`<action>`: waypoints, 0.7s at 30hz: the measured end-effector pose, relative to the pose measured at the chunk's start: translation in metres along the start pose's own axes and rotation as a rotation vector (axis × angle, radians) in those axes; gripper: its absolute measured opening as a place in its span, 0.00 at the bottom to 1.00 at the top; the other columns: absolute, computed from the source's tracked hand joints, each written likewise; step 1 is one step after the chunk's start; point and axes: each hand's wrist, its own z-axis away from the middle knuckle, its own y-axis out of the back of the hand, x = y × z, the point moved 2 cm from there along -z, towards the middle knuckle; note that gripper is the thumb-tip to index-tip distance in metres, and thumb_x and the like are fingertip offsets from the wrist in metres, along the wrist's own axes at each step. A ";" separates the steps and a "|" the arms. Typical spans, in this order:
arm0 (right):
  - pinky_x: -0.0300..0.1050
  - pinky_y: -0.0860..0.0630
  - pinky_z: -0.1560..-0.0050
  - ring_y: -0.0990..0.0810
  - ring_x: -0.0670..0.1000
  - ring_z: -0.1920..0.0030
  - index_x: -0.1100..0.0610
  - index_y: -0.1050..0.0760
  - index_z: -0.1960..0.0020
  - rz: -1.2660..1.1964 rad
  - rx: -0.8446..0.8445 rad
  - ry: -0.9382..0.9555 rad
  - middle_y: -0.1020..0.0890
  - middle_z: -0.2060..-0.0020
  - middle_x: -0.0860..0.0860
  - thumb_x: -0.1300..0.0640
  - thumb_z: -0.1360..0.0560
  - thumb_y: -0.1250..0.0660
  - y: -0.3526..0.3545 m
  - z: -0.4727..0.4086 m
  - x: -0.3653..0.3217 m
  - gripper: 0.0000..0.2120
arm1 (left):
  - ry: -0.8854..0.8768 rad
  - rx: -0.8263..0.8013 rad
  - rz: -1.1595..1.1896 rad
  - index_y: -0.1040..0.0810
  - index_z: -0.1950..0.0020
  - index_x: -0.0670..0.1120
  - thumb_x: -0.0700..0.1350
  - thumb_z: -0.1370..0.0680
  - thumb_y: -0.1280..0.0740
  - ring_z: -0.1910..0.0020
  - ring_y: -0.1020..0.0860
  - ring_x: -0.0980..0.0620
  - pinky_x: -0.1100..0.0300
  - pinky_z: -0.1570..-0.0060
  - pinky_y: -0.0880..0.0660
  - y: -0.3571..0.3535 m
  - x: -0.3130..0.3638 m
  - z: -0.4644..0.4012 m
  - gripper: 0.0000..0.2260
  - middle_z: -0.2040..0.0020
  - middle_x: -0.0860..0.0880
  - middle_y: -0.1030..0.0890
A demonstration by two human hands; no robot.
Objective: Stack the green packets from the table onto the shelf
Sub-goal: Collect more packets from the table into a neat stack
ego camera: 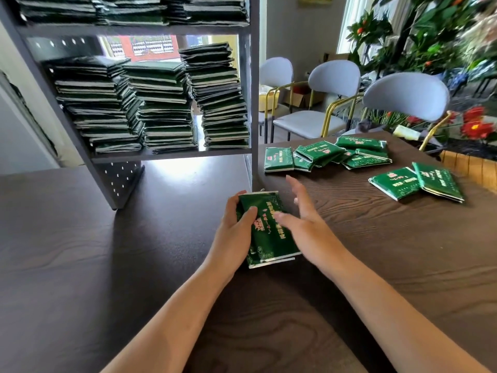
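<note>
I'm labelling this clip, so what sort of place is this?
Probably a small shop or office stockroom: a metal shelf crammed with stacked green packets, a wooden table, and padded visitor chairs beside potted plants.

Dark wood table: shelf, loose green packets on it.

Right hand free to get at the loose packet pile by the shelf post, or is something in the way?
Probably yes. The right hand is open and holds nothing, and bare table lies between it and the packet pile. The left hand alone grips the held packets.
</note>
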 end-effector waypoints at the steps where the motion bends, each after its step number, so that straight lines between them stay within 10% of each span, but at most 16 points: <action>1: 0.23 0.31 0.50 0.33 0.23 0.44 0.36 0.46 0.22 -0.010 0.005 -0.010 0.42 0.26 0.41 0.60 0.17 0.38 -0.005 0.000 0.003 0.31 | -0.017 -0.028 -0.048 0.33 0.28 0.58 0.44 0.15 0.40 0.53 0.15 0.57 0.56 0.52 0.17 -0.001 0.000 0.001 0.17 0.44 0.53 0.18; 6: 0.32 0.28 0.52 0.30 0.43 0.35 0.36 0.37 0.28 -0.065 0.135 -0.033 0.34 0.28 0.47 0.60 0.17 0.38 -0.007 -0.008 0.007 0.25 | -0.051 -0.026 -0.111 0.47 0.21 0.66 0.45 0.15 0.39 0.46 0.16 0.52 0.47 0.45 0.18 0.000 0.000 0.003 0.28 0.38 0.53 0.21; 13: 0.52 0.27 0.35 0.26 0.50 0.37 0.49 0.27 0.32 0.454 0.179 -0.021 0.25 0.34 0.50 0.63 0.22 0.39 0.011 -0.042 -0.004 0.20 | -0.053 0.027 -0.042 0.23 0.36 0.62 0.44 0.13 0.43 0.52 0.15 0.55 0.53 0.49 0.17 -0.002 0.000 0.002 0.15 0.44 0.51 0.16; 21: 0.58 0.36 0.27 0.39 0.58 0.25 0.56 0.33 0.25 0.984 0.119 0.050 0.31 0.27 0.56 0.64 0.23 0.38 0.024 -0.114 -0.005 0.26 | -0.026 -0.001 -0.057 0.24 0.35 0.61 0.43 0.18 0.33 0.54 0.14 0.54 0.58 0.54 0.17 0.001 -0.003 0.001 0.16 0.46 0.51 0.16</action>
